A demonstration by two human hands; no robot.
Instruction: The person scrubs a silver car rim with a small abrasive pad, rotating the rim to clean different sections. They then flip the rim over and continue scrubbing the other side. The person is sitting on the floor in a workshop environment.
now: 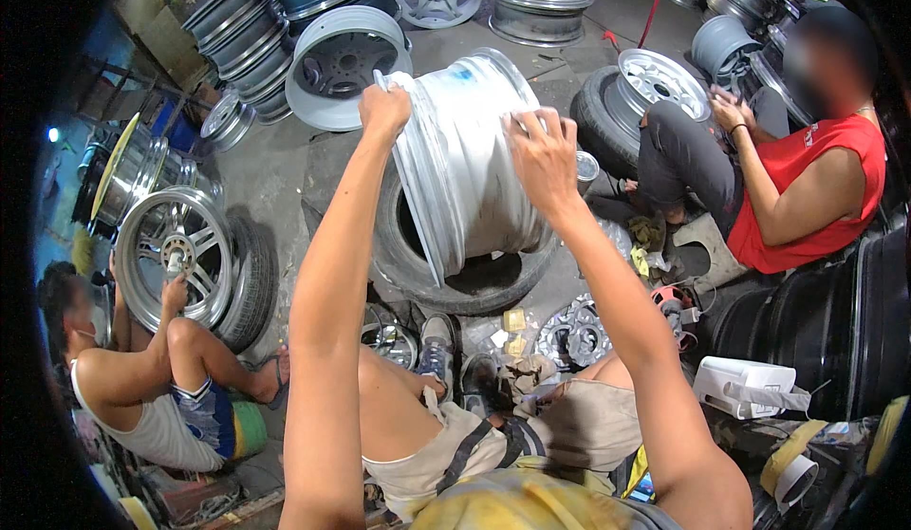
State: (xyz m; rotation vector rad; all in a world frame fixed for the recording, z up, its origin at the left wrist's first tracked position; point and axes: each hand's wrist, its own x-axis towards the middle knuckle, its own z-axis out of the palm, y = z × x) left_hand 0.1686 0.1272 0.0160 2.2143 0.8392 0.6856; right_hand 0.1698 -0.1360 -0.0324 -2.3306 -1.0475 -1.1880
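Note:
A silver-grey wheel rim (465,150) stands tilted on its edge in front of me, its barrel facing me. It rests on a black tire (484,297) lying flat on the floor. My left hand (384,110) is closed on the rim's upper left lip, with a bit of whitish material (403,81) at the fingers; I cannot tell if that is cloth or paper. With fingers bent, my right hand (543,160) grips the rim near its upper right lip. Whether anything lies under those fingertips is hidden. A blue smudge marks the top of the barrel.
At left a person (142,378) handles a spoked wheel (177,257) against a tire. On the right sits a person in red (807,198), beside a rim on a tire (607,127). Stacked rims (242,51) stand behind. A white box (743,386) lies at lower right.

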